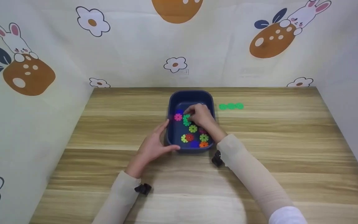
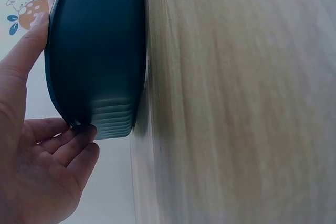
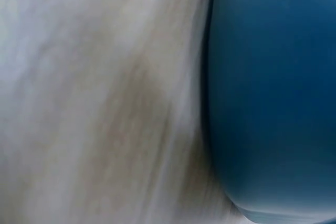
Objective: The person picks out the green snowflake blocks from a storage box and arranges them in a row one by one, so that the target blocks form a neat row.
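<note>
A dark blue plastic bin [image 1: 190, 150] stands on the table with several notched, snowflake-shaped plastic discs inside. My left hand [image 1: 154, 146] holds its near left corner, thumb along the near rim and fingers at the left side. In the left wrist view, the fingers [image 2: 79, 142] curl at the bin's edge [image 2: 97, 45]. Over the inside of the bin, my right hand [image 1: 201, 115] pinches a green disc [image 1: 185, 118] between thumb and fingertips. The right wrist view shows only the bin's outer wall [image 3: 273, 87] and tabletop; the hand is out of it.
Right of the bin, a row of green discs [image 1: 231, 106] lies on the wooden table [image 1: 120, 124]. Within the bin are a pink disc [image 1: 178, 117], a red disc [image 1: 190, 137] and an orange disc [image 1: 203, 144]. A patterned cloth wall [image 1: 135, 49] rises behind.
</note>
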{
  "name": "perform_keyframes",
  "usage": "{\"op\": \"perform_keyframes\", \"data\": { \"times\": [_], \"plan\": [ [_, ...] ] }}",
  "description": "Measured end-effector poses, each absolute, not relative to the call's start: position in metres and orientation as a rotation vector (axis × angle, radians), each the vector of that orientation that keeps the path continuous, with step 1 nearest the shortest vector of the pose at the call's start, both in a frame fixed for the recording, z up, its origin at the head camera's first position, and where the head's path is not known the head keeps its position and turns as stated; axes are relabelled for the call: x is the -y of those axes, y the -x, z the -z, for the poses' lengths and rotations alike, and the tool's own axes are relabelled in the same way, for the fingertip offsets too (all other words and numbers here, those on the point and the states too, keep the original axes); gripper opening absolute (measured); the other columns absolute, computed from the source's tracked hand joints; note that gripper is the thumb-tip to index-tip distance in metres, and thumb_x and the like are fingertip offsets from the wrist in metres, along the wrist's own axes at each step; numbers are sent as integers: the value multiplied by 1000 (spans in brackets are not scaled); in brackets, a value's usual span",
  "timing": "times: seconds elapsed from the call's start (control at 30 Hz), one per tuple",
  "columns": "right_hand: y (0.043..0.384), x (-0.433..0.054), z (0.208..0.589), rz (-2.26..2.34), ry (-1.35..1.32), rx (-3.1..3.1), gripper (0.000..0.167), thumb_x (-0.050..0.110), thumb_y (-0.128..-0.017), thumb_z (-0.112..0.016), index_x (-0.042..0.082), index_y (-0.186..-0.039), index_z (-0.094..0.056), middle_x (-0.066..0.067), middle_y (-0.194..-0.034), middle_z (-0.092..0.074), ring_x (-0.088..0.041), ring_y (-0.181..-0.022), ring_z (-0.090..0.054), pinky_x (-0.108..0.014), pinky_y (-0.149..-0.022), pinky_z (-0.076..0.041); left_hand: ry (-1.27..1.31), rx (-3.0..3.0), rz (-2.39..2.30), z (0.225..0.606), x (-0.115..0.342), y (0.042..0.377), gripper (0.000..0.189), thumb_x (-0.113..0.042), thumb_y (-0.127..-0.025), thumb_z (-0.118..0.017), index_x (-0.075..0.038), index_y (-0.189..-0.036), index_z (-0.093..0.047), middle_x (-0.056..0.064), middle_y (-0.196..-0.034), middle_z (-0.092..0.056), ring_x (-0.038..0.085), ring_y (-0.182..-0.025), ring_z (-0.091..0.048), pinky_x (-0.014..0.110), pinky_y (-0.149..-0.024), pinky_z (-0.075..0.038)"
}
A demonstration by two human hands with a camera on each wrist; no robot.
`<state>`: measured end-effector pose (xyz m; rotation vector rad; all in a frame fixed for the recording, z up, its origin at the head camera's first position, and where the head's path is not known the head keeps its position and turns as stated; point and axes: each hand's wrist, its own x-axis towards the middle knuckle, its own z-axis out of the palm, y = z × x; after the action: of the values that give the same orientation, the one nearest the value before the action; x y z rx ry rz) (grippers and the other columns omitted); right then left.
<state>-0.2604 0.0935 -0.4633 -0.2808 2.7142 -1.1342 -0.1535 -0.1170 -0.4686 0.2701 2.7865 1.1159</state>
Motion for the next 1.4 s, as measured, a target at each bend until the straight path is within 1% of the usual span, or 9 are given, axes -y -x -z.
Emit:
{"op": "perform_keyframes", "data": {
  "times": [0.37, 0.47, 0.63, 0.77, 0.93, 1.13, 1.2, 1.3, 1.4],
  "plan": [
    [260, -93, 464, 1162, 307, -2720, 18, 7, -88, -73, 10, -105, -77, -9, -102, -75, -21, -94, -67, -38, -88, -57, -261, -2789, -1109, 468, 117, 153, 107, -50, -72, -86, -22, -158, -29, 14, -162, -33, 36, -148, -35, 54, -119, -34],
    [260, -94, 462, 1181, 327, -2729, 17, 6, -88, -72, 9, -103, -78, -9, -99, -75, -20, -89, -65, -35, -84, -56, -276, -2806, -1097, 467, 117, 153, 108, -51, -71, -86, -22, -158, -30, 15, -161, -35, 37, -147, -36, 55, -118, -35],
    [261, -95, 458, 1284, 327, -2721, 15, 7, -90, -71, 11, -103, -78, -9, -94, -75, -15, -79, -64, -27, -73, -55, -270, -2812, -1078, 466, 117, 154, 107, -51, -72, -86, -23, -158, -29, 16, -161, -34, 38, -147, -35, 57, -118, -34],
    [261, -97, 454, 1393, 321, -2713, 14, 9, -91, -72, 11, -102, -79, -9, -93, -76, -14, -75, -66, -25, -70, -57, -261, -2803, -1072, 466, 116, 155, 107, -52, -72, -85, -23, -158, -29, 15, -162, -33, 37, -148, -35, 57, -118, -34],
    [261, -103, 446, 1524, 313, -2668, 13, 9, -90, -74, 7, -102, -78, -13, -95, -77, -13, -74, -69, -25, -70, -61, -234, -2794, -1046, 466, 117, 152, 107, -54, -73, -84, -24, -158, -28, 15, -162, -32, 37, -148, -34, 57, -118, -34],
    [265, -123, 432, 1664, 269, -2622, 14, 6, -91, -71, 1, -103, -76, -18, -99, -76, -7, -74, -66, -21, -70, -60, -224, -2803, -1046, 467, 118, 151, 108, -54, -72, -85, -25, -159, -28, 16, -162, -33, 38, -148, -35, 58, -118, -34],
    [267, -132, 428, 1711, 243, -2610, 15, 5, -91, -71, -1, -104, -75, -18, -98, -74, -6, -73, -65, -20, -70, -60, -230, -2808, -1045, 467, 117, 151, 108, -54, -71, -85, -25, -159, -28, 15, -162, -33, 37, -148, -34, 57, -119, -34],
    [271, -146, 424, 1772, 200, -2600, 17, 3, -91, -70, -3, -105, -74, -15, -93, -72, -5, -73, -64, -19, -69, -60, -245, -2816, -1050, 468, 117, 151, 108, -54, -71, -85, -23, -158, -29, 15, -162, -33, 37, -148, -34, 57, -118, -34],
    [275, -161, 422, 1810, 158, -2603, 17, 4, -91, -71, -4, -106, -74, -9, -88, -69, -4, -72, -64, -18, -69, -60, -252, -2818, -1058, 468, 115, 152, 109, -54, -70, -86, -23, -158, -29, 15, -162, -33, 36, -148, -34, 56, -119, -34]
  ]
}}
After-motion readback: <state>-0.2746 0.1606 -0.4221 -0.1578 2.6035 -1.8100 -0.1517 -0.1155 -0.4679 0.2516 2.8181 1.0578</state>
